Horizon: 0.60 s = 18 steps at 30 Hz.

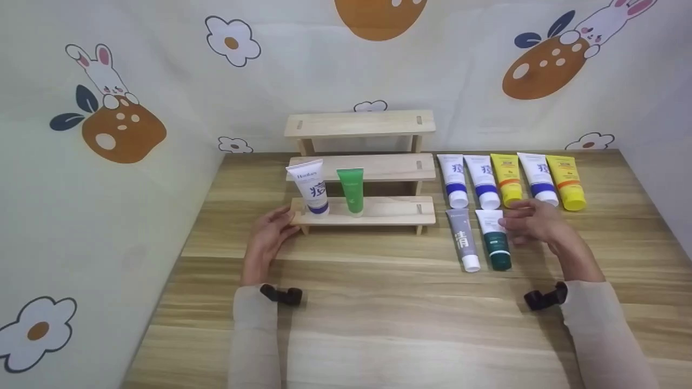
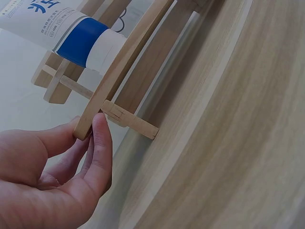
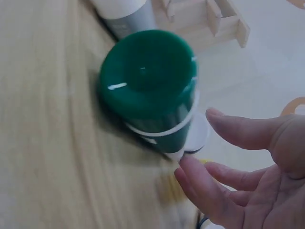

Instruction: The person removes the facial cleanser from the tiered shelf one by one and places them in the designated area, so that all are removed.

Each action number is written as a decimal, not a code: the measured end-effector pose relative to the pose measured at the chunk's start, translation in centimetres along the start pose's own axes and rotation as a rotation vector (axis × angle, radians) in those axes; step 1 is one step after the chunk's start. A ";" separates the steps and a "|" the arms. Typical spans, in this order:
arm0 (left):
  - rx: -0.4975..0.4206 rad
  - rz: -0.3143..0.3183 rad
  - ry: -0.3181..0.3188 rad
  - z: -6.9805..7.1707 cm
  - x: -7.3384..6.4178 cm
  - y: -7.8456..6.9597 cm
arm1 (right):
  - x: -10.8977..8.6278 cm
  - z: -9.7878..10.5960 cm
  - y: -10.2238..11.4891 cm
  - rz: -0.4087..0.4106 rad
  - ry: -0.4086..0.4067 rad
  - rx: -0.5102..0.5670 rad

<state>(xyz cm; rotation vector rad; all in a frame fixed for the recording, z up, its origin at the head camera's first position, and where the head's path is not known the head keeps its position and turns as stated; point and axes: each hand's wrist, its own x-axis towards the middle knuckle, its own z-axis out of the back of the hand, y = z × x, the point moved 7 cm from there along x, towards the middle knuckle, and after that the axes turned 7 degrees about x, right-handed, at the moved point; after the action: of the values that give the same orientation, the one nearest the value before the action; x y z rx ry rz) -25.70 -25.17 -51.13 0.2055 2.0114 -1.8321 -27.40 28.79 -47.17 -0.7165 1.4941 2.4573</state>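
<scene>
My left hand (image 1: 268, 231) pinches the left end of the lowest step of a three-tier wooden display rack (image 1: 373, 212), thumb on top and fingers underneath. On that step a white tube with a blue band (image 1: 312, 189) and a green tube (image 1: 352, 190) stand upright on their caps. My right hand (image 1: 535, 222) is beside a white and dark green tube (image 1: 494, 237) lying on the table, its thumb and fingers spread apart around the tube's right side. In the right wrist view the fingertips are close to the tube's white end; whether they touch is unclear.
Left of the dark green tube lies a grey tube (image 1: 463, 240). Behind them is a row of white-and-blue tubes (image 1: 453, 181) and yellow tubes (image 1: 566, 182). A patterned cloth (image 1: 303, 65) hangs behind the wooden table (image 1: 378, 324).
</scene>
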 end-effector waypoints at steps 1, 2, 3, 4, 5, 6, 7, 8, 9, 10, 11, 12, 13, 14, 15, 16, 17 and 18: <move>-0.001 0.002 0.002 -0.1 0.0 0.0 | -0.3 0.0 0.2 0.002 -0.006 0.000; -0.004 0.002 0.005 -0.1 0.0 0.0 | -0.6 0.0 0.5 0.009 -0.011 0.002; -0.002 0.002 0.010 -0.2 0.1 0.0 | -0.9 -0.1 0.9 0.021 -0.015 0.007; -0.003 0.001 0.011 -0.3 0.1 0.0 | -1.3 -0.3 1.3 0.040 -0.017 0.009; -0.001 -0.001 0.015 -0.3 0.0 0.0 | -1.6 -0.5 1.9 0.063 -0.020 0.012; 0.000 -0.002 0.015 -0.3 0.0 0.0 | -1.9 -0.7 2.4 0.094 -0.020 0.016; 0.004 -0.004 0.018 -0.3 0.0 -0.1 | -2.3 -1.0 3.0 0.128 -0.019 0.023; 0.003 -0.005 0.021 -0.4 0.0 -0.1 | -2.7 -1.4 3.7 0.160 -0.016 0.030; 0.005 -0.004 0.023 -0.4 0.0 -0.1 | -3.0 -1.8 4.3 0.194 -0.011 0.039; 0.004 -0.005 0.023 -0.3 0.0 -0.1 | -3.4 -2.2 5.0 0.227 -0.004 0.043; 0.003 -0.007 0.022 -0.3 0.0 0.0 | -3.8 -2.7 5.7 0.266 0.004 0.051; 0.000 -0.006 0.018 -0.2 0.0 0.0 | -4.1 -3.2 6.4 0.301 0.009 0.059; -0.001 -0.007 0.016 -0.2 0.0 0.0 | -4.5 -3.7 7.0 0.334 0.010 0.062; -0.005 -0.013 0.015 -0.2 0.0 0.0 | -4.8 -4.1 7.7 0.370 0.007 0.064; -0.008 -0.020 0.013 -0.2 0.0 0.0 | -5.1 -4.6 8.4 0.405 0.003 0.066; -0.011 -0.027 0.011 -0.2 0.0 0.0 | -5.4 -5.1 8.9 0.438 0.001 0.068; -0.012 -0.033 0.011 -0.2 0.0 0.0 | -5.6 -5.5 9.5 0.470 0.002 0.077; -0.013 -0.039 0.014 -0.2 0.1 0.0 | -5.8 -6.0 10.0 0.494 0.006 0.089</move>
<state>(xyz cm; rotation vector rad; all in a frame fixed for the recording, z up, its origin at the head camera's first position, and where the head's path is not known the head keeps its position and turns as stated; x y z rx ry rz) -25.79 -24.95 -51.14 0.1774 2.0497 -1.8455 -24.40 19.30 -38.77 -0.3681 1.9642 2.6958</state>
